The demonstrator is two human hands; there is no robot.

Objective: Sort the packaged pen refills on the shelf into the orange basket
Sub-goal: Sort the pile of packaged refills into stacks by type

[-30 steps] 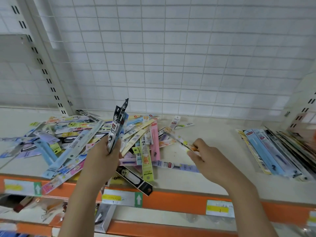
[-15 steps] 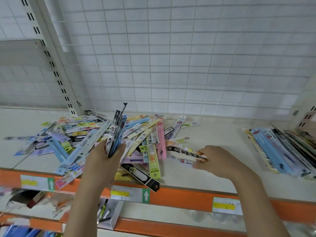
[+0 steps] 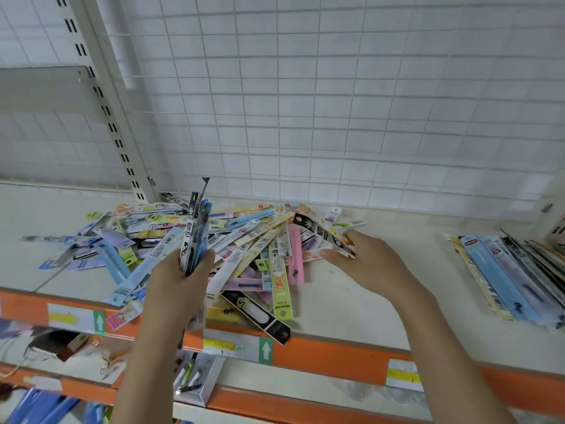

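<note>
While the left hand [image 3: 180, 280] clamps an upright bundle of refill packs [image 3: 195, 228] above the loose pile [image 3: 244, 249] on the shelf [image 3: 367, 295], the right hand [image 3: 363, 261] pinches a black-and-white pack [image 3: 321, 231] at the pile's right edge

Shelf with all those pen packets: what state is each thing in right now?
Left hand: grips an upright bundle of packets.
Right hand: pinches a black-patterned packet.
Loose pile: scattered, overlapping.
Stack at right: lying flat, roughly aligned.
Shelf: holds everything.

loose refill heap [image 3: 244, 249] left on shelf [image 3: 367, 301], stacked refills [image 3: 513, 276] right
</note>
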